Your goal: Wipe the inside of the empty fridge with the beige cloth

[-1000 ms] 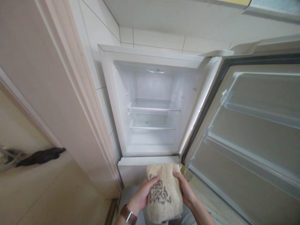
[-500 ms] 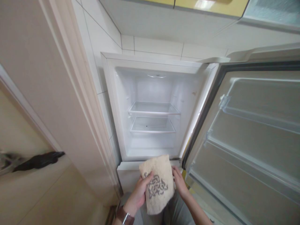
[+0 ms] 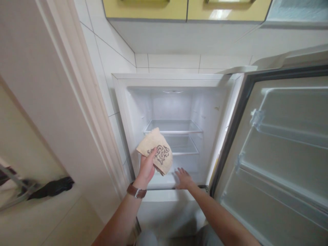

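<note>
A folded beige cloth [image 3: 153,141] with a dark swirling pattern is gripped in my left hand [image 3: 148,168], thumb on top. It is held up at the opening of a white fridge [image 3: 123,116], in front of the lower left shelf area. My right hand [image 3: 183,178] reaches to the fridge's bottom front edge, fingers spread and holding nothing; whether it touches the floor of the compartment I cannot tell. Behind the cloth are an upper glass shelf [image 3: 176,125] and a lower glass shelf [image 3: 186,145], the lower one partly hidden.
The fridge door [image 3: 289,143] stands wide open on the right, with clear door racks [image 3: 287,181]. A door frame [image 3: 77,85] runs close along the left. Yellow cabinets [image 3: 146,10] hang above. A black bag-like item [image 3: 52,188] is at the far left.
My left hand has raised the cloth forward and up to the fridge opening. My right hand has come off the cloth and moved forward to the fridge's bottom, fingers spread.
</note>
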The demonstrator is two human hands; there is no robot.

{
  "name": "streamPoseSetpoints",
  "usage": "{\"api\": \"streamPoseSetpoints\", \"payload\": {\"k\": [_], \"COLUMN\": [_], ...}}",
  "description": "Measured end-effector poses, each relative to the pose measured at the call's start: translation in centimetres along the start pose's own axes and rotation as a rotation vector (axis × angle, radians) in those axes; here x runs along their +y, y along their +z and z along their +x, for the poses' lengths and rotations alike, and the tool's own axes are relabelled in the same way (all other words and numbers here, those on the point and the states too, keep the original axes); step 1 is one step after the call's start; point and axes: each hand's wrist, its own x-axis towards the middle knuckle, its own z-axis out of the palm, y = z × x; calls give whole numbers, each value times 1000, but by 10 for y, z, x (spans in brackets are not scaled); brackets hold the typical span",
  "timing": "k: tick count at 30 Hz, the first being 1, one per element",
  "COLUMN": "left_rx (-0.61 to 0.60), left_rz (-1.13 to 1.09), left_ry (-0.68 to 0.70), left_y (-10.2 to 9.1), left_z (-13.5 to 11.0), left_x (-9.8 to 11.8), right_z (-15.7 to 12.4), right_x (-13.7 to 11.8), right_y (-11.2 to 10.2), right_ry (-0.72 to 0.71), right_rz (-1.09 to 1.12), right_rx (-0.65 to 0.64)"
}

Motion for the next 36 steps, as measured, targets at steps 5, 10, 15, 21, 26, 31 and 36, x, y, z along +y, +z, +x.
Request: {"api": "streamPoseSetpoints", "payload": {"k": [5, 10, 15, 21, 26, 31, 36], "left_rx": [24, -28, -425, -694, -823, -967, -1009], "left_rz": [233, 843, 1536, 2022, 1959, 1894, 1916], "left_ry": [250, 676, 865, 755, 808, 852, 754], "left_y": [14, 40, 74, 112, 151, 182, 193], "left_z": [56, 107, 142, 164, 160, 147, 146], "left_x": [7, 13, -7, -41, -62, -96, -103], "right_z": [18, 30, 39, 34, 32, 32, 31], "right_x": [19, 35, 50, 50, 47, 47, 45], "right_y": [9, 14, 27, 27, 19, 18, 17], "right_ry": [-63, -166, -306, -299, -301, -299, -298], "right_rz": [-21, -51, -24, 41, 65, 49, 32], "right_rx": [-72, -75, -60, -14, -41, -38, -24]}}
